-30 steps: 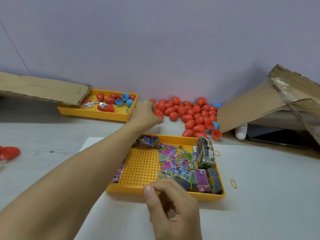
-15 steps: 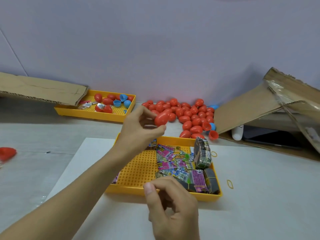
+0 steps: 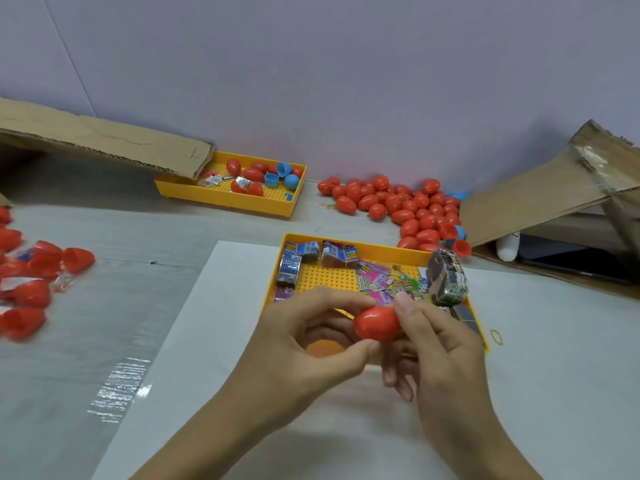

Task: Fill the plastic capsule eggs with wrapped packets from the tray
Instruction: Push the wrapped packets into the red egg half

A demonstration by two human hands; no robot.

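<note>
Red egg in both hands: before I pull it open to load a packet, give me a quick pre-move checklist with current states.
1. Red egg held by both hands: ok, left hand and right hand pinch it.
2. Egg still closed, no gap at the seam: ok.
3. Egg held over the near tray: ok.
4. Wrapped packets available in that tray: ok.
5. Packet already in the right hand: cannot tell, palm hidden.
6. Egg empty inside: cannot tell, shell is opaque.
</note>
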